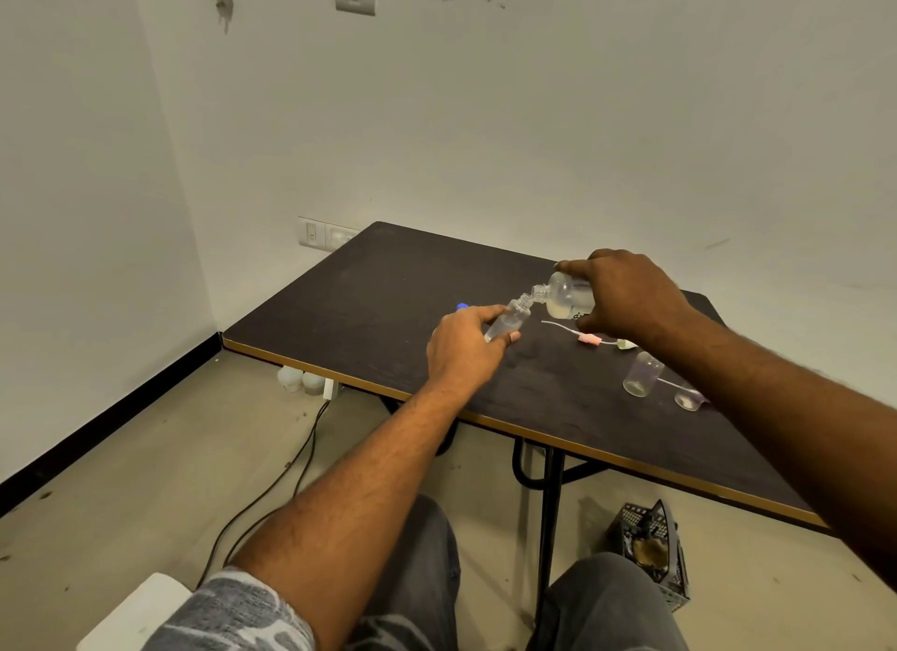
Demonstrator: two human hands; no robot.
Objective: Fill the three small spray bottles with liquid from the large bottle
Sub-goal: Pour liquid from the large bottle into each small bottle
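**Pouring into 1 small bottle, with 2 waiting on the table**

The right hand (pixel 626 296) grips the large bottle (pixel 565 295) round its body and holds it nearly on its side, neck pointing left. A pale liquid pools along its lower wall. The left hand (pixel 461 344) pinches a small bottle (pixel 514 318) between thumb and fingers and tilts it so its open mouth leans up and to the right. The 2 mouths meet, or very nearly, above the dark table (pixel 388 281); whether liquid is running at this instant is too fine to tell.

Everything turns on that meeting point. The 2 long axes form a shallow angle, with the large neck just above the small mouth, so any drift of either hand would probably spill onto the table.

The other 2 small bottles are to the right, nearer the right arm: 1 stands upright (pixel 643 373), and the other (pixel 688 400) is partly hidden by the forearm. A pink sprayer top (pixel 589 339) with its tube lies below the large bottle, and a blue cap (pixel 462 306) sits just beyond the left hand. I judge this to be the filling of bottle 1, with 2 left.
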